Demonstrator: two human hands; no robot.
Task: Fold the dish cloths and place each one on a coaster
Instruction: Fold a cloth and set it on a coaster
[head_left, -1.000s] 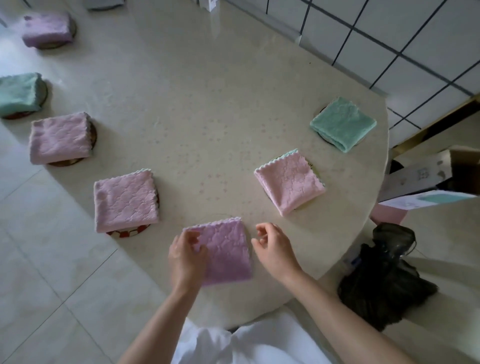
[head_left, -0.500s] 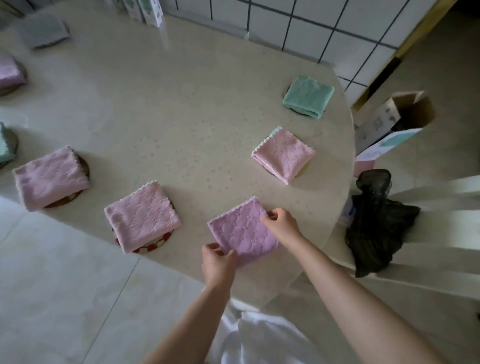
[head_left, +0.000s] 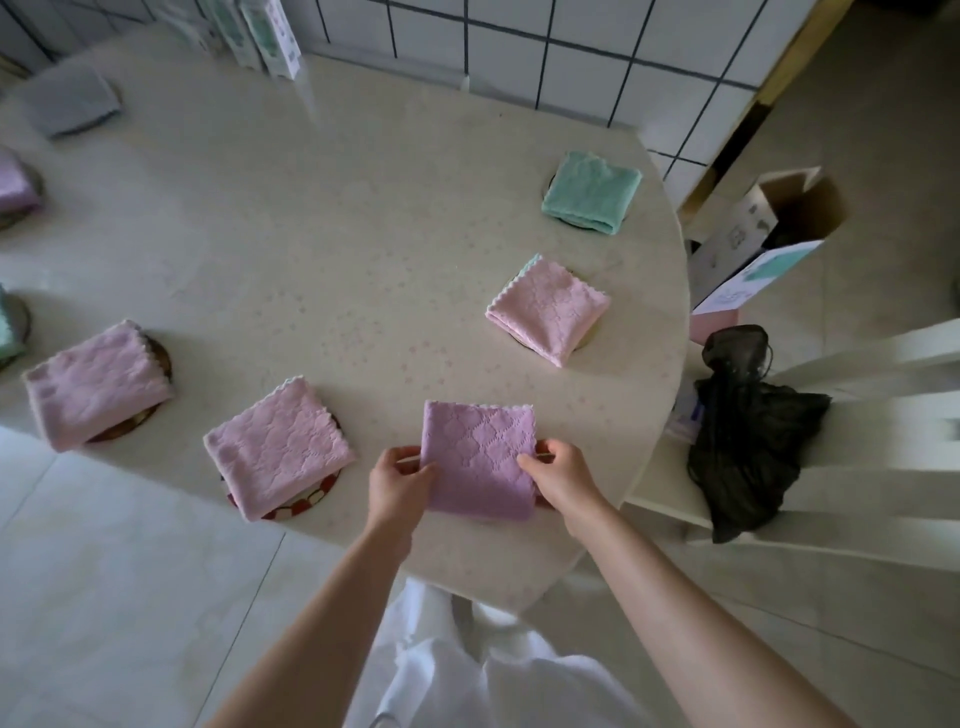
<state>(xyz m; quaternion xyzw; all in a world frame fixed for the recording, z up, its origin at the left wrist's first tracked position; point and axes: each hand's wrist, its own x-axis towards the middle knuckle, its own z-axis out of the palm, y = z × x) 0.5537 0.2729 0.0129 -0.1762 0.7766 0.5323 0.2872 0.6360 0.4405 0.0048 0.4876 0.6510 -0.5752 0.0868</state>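
The purple cloth (head_left: 478, 457) lies folded into a square near the front edge of the desk (head_left: 337, 234), right in front of the person. The left hand (head_left: 397, 480) pinches its left side and the right hand (head_left: 563, 475) pinches its right side. So the hands are apart, with the cloth between them, and each one is holding on. It looks like the folding is done and this is the putting-down part. I cannot see a coaster under the purple cloth; if there is one, the cloth hides it. Just to the left, a pink cloth (head_left: 278, 441) sits on a coaster (head_left: 306, 501) with red marks that peeks out from under it. Farther off to the right, a second pink cloth (head_left: 548, 309) and a green cloth (head_left: 592, 191) sit on round coasters too. Most of the job looks finished. Next, I think the hands need to nudge the purple cloth until it lies flat in the middle of its spot. Then they should let go gently so the folds do not pop open.
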